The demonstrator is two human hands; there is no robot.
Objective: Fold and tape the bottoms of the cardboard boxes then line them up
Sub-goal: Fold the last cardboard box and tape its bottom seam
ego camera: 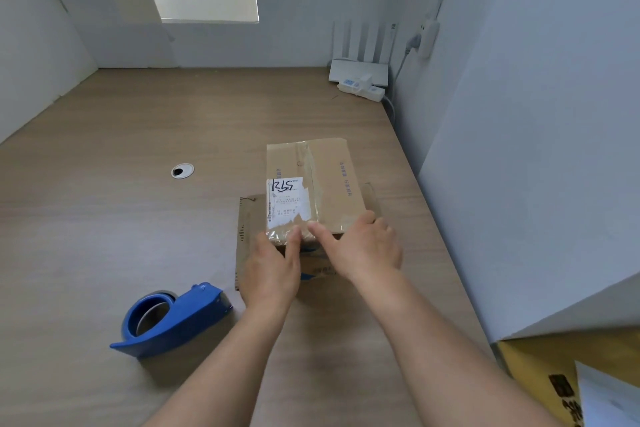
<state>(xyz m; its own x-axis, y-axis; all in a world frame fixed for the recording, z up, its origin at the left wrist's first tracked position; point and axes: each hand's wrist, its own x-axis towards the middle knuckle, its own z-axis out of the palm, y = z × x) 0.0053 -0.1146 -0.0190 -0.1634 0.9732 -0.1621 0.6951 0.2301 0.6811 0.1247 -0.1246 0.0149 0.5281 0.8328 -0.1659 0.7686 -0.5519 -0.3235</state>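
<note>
Hands (273,267) (367,246), two, on one taped box (325,184)

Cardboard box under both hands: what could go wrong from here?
The cardboard box sits on a flat cardboard sheet, so it may slide as the left hand and right hand hold its near end. The tape along its seam looks wrinkled and may lift. The tape dispenser lies off to the left, needing a hand freed to reach it.
</note>
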